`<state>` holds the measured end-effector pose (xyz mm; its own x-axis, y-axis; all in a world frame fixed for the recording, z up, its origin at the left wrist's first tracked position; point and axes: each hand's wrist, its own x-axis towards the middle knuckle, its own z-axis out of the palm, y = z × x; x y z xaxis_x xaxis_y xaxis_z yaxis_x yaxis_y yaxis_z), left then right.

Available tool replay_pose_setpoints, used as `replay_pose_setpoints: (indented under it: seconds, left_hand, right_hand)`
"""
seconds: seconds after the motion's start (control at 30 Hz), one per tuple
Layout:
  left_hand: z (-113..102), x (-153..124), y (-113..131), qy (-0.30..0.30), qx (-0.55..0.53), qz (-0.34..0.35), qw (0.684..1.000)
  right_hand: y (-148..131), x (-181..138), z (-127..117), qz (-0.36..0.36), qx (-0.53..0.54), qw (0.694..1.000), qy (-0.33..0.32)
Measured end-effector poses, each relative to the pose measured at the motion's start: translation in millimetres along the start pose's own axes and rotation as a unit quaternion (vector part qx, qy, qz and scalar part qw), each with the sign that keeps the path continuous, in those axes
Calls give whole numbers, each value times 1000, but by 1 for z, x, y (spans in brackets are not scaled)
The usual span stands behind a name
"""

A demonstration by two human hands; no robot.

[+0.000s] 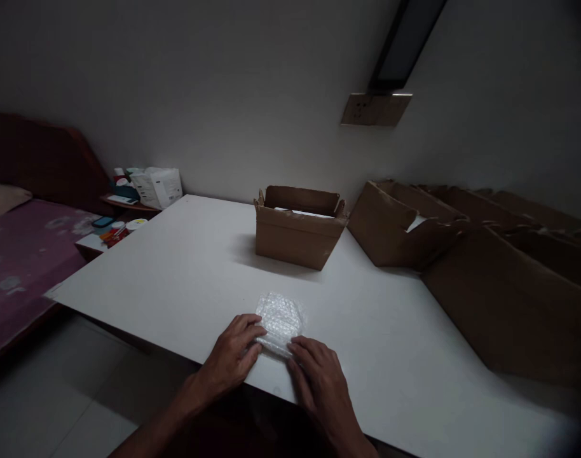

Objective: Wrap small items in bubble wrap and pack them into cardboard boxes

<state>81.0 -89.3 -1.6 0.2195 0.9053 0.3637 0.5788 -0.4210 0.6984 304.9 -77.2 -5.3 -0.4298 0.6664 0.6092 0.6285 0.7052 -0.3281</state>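
Observation:
A small bundle of clear bubble wrap (280,316) lies on the white table (185,280) near its front edge. My left hand (234,356) rests on the bundle's near left side, fingers curled onto the wrap. My right hand (319,378) presses on its near right corner with fingers bent. What the wrap encloses is hidden. Behind it, at mid-table, stands an open brown cardboard box (297,228) with flaps up and something white inside.
Several folded cardboard boxes (485,254) lean in a row along the right side. A bed (18,254) and a low shelf with a white package (157,186), jars and a phone stand at the left. A wall socket (375,109) is above.

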Motion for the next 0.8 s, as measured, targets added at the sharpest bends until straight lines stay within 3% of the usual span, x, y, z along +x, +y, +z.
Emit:
replay_pose_setpoints:
  seconds: [0.47, 0.8]
  left_hand:
    - [-6, 3, 5, -10, -47, -7, 999]
    - [-7, 10, 4, -17, -23, -42, 999]
  right_hand:
    - [-3, 1, -10, 61, 82, 994, -27]
    - [0, -1, -10, 81, 98, 992, 7]
